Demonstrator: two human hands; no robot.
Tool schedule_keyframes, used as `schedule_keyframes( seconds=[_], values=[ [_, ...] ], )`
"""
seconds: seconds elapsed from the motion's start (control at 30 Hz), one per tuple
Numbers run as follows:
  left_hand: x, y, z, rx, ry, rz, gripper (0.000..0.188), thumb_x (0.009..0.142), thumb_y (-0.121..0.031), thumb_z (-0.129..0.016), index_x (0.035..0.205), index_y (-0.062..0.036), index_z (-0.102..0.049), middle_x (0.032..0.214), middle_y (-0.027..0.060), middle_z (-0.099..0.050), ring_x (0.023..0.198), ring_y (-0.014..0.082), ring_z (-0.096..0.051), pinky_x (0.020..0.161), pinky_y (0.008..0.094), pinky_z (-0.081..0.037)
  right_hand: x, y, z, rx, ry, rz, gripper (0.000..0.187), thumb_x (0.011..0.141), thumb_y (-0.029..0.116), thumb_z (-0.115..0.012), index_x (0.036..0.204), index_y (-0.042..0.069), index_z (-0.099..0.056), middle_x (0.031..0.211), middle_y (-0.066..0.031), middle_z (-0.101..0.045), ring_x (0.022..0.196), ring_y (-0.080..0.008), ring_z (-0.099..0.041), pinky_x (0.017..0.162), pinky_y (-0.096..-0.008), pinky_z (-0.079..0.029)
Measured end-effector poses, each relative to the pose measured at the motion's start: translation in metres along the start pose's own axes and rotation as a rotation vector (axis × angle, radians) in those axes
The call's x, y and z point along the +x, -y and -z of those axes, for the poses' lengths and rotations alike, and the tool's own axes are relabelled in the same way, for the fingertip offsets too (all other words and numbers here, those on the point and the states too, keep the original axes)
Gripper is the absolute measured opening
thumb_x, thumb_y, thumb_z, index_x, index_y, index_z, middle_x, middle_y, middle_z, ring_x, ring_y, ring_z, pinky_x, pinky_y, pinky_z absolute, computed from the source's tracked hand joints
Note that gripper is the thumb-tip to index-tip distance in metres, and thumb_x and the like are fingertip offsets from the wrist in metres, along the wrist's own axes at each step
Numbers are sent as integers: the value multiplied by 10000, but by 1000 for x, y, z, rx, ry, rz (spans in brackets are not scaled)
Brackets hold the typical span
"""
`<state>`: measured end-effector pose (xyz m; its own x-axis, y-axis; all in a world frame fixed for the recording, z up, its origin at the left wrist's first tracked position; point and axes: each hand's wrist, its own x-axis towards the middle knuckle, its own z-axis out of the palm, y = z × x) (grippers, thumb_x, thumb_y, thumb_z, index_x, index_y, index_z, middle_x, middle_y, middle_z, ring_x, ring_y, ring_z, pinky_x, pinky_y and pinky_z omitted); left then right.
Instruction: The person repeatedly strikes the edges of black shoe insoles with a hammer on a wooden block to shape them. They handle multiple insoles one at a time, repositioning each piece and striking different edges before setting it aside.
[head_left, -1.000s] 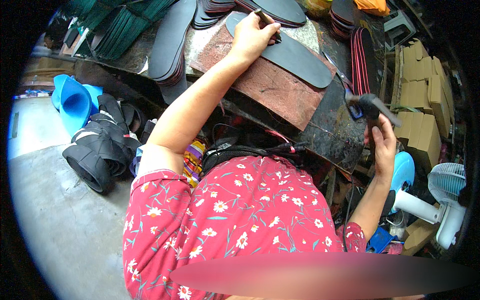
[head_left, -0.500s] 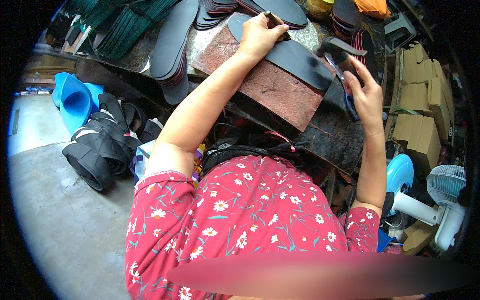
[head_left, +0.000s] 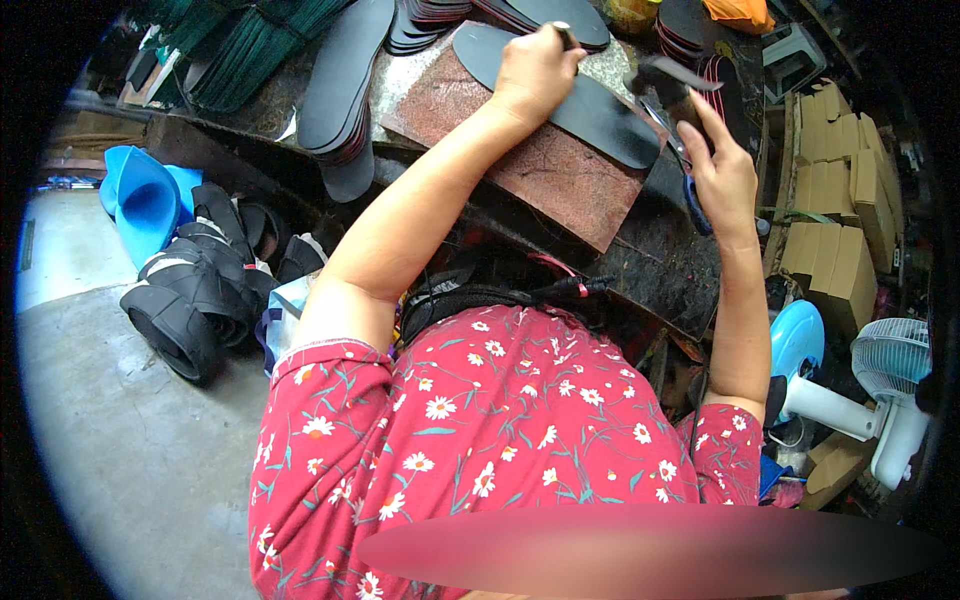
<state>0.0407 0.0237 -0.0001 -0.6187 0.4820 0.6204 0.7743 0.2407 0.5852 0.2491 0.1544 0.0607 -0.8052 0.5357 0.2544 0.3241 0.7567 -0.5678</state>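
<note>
My left hand (head_left: 535, 75) is closed around a short rod-like tool, probably a punch (head_left: 564, 36), whose pale end sticks up above the fingers. Its lower end is hidden behind the hand. Beneath it, a black shoe sole (head_left: 610, 122) lies flat across a reddish, worn board (head_left: 560, 190) on the workbench. To the right, my right hand (head_left: 722, 178) grips a hammer (head_left: 672, 82) by its handle, the head raised beside the sole and slightly blurred. Scissors with blue handles (head_left: 696, 205) rest on the bench just left of that hand.
Stacks of black soles (head_left: 345, 75) stand along the bench, others at its far side. Dark green strips (head_left: 255, 60) lie at the far left. Black shoe uppers (head_left: 205, 290) and blue pieces (head_left: 145, 200) sit at left. Cardboard boxes (head_left: 830, 260) and a fan (head_left: 890, 370) are at right.
The punch in my left hand has gone from leaning to more upright, and that hand has shifted slightly right. The hammer in my right hand has moved slightly left and up.
</note>
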Motion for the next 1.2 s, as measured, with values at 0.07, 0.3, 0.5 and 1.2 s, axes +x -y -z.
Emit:
schedule_keyframes(
  seconds=[0.07, 0.3, 0.5, 1.2],
  values=[
    [1, 7, 0, -396, -73, 234, 156, 861, -145, -694, 894, -2, -639, 766, 164, -691, 685, 256, -703, 635, 349, -561, -9, -14, -3, -64, 37, -46, 412, 944, 413, -573, 1329, 265, -569, 936, -186, -696, 889, -374, -680, 735, -439, -527],
    [-3, 8, 3, -476, 90, 280, 165, 839, -153, -742, 886, -6, -685, 740, 93, -708, 669, 129, -686, 621, 276, -546, -13, -8, -3, -24, 18, -57, 423, 943, 380, -601, 1325, 200, -582, 960, -185, -704, 876, -346, -700, 744, -414, -528],
    [-3, -3, 1, -182, 30, -28, 185, 828, -189, -736, 888, -39, -646, 743, 154, -680, 692, 278, -690, 642, 365, -543, -15, 35, 45, 434, -270, 274, 417, 943, 133, -642, 1354, 114, -570, 829, -17, -658, 635, -26, -518, 585, -186, -476],
    [-8, -14, -12, -63, 80, -160, 172, 833, -182, -705, 889, -47, -614, 731, 175, -662, 711, 335, -678, 652, 411, -544, -25, 37, 48, 387, -329, 322, 370, 940, 134, -647, 1299, 61, -593, 886, -72, -695, 683, -77, -600, 609, -241, -503]
  ],
)
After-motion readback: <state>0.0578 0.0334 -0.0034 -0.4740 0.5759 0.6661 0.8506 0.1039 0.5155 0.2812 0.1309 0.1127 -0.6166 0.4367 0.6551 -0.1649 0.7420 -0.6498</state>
